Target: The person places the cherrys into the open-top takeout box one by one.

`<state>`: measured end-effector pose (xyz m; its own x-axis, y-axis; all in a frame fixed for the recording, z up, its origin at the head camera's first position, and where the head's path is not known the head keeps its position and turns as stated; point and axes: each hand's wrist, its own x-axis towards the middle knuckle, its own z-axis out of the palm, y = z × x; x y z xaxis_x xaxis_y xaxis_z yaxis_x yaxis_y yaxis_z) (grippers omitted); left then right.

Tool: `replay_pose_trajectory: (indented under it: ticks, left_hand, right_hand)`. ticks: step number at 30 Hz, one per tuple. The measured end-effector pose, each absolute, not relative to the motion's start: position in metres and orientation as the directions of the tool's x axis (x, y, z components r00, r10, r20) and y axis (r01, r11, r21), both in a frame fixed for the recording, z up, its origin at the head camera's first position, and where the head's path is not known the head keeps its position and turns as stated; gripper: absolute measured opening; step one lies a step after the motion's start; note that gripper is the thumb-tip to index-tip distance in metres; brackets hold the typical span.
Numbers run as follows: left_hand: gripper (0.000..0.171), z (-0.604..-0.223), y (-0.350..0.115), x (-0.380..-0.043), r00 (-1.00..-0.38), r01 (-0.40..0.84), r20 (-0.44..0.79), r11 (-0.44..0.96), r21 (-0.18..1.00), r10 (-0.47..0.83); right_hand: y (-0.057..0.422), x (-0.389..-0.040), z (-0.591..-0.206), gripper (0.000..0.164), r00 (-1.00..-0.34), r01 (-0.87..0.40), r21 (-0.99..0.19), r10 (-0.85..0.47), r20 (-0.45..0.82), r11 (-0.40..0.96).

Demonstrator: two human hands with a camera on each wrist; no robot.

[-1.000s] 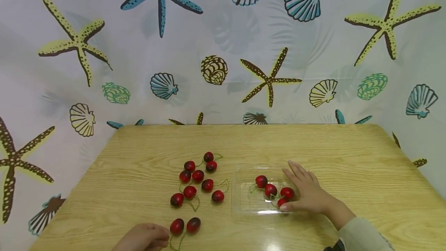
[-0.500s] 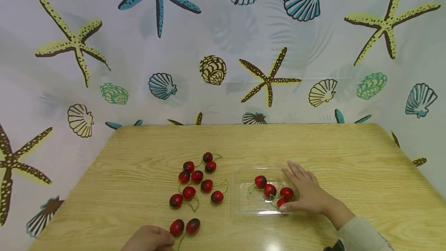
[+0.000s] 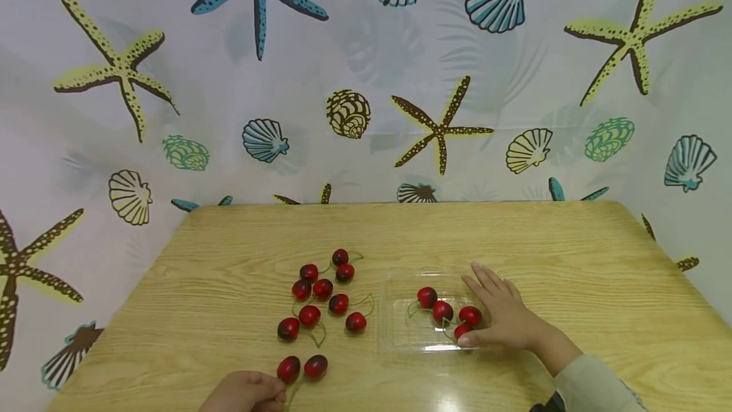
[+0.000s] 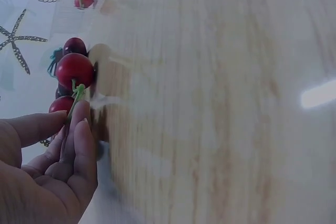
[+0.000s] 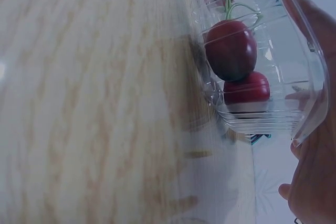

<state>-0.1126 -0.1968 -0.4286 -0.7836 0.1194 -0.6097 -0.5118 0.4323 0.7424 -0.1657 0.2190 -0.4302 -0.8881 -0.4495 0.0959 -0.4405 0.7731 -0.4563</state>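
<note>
The left hand (image 3: 246, 391) pinches a green stem (image 4: 77, 98) between thumb and fingers, 2 cherries (image 3: 316, 367) lying just beyond the fingertips; the step seems to be picking these up, and the next move calls for keeping that pinch while lifting. The right hand (image 3: 506, 323) spreads its fingers apart against a clear container (image 3: 387, 316), 4 cherries (image 3: 443, 311) showing inside near the thumb. The left fingers hide the stem's end, and the container's transparent walls are hard to trace.

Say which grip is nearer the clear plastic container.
Right. The right grip touches the right end of the clear plastic container; the left grip is apart from it, off to the left and nearer the person, pinching a green cherry stem.
</note>
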Motion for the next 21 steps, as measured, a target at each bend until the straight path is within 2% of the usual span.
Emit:
replay_pose_trajectory:
  ticks: [21]
  left_hand:
    - [0.029, -0.410, -0.188, -0.114, -0.818, -0.506, -0.554, 0.265, 0.821, 0.155]
  right_hand:
    - [0.219, -0.167, -0.434, 0.101, -0.891, -0.437, -0.446, -0.446, 0.091, 0.781]
